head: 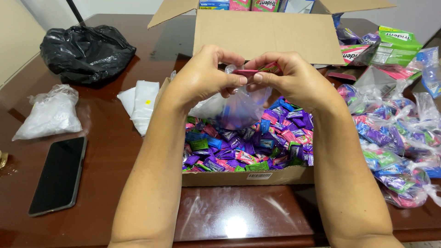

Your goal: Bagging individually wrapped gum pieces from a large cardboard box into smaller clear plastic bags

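My left hand and my right hand meet above a shallow cardboard tray full of small gum packets in pink, purple, blue and green. Both hands pinch the mouth of a small clear plastic bag that hangs between them over the tray. My right hand also holds pink gum packets at the bag's opening, fingertips of both hands touching them.
A large open cardboard box stands behind the tray. Several filled, tied bags of gum lie at right, with gum cartons behind. On the brown table lie a black phone, white plastic bags, folded bags and a black rubbish bag.
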